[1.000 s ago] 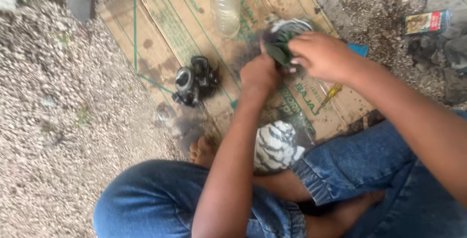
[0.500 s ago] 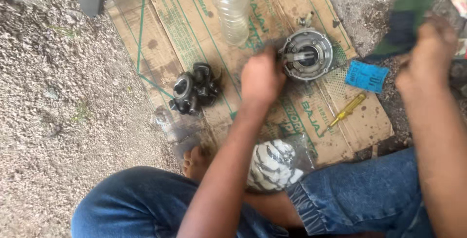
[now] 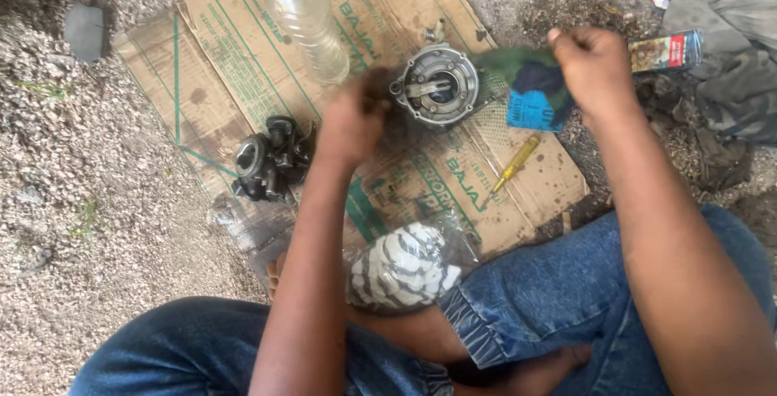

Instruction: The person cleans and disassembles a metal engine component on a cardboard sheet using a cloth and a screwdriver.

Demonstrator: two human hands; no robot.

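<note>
While you're sitting cross-legged on the gravel, your left hand (image 3: 352, 125) rests on the cardboard (image 3: 243, 48) just beside the round metal part (image 3: 437, 84); it's blurry, so can't tell if that grip is clenched. Your right hand (image 3: 595, 68) pinches a dark green rag (image 3: 522, 80) right next to the part. A yellow screwdriver (image 3: 514, 165) lies nearby.

Single view only, head-worn, looking steeply down from above the seated legs. Faces a flattened cardboard sheet (image 3: 243, 80) on gravel, at close arm's-length range. Takes in both forearms rising from the near edge, left hand (image 3: 350, 125) near centre, right hand (image 3: 595, 68) far right. Nothing shared with a second camera.
</note>
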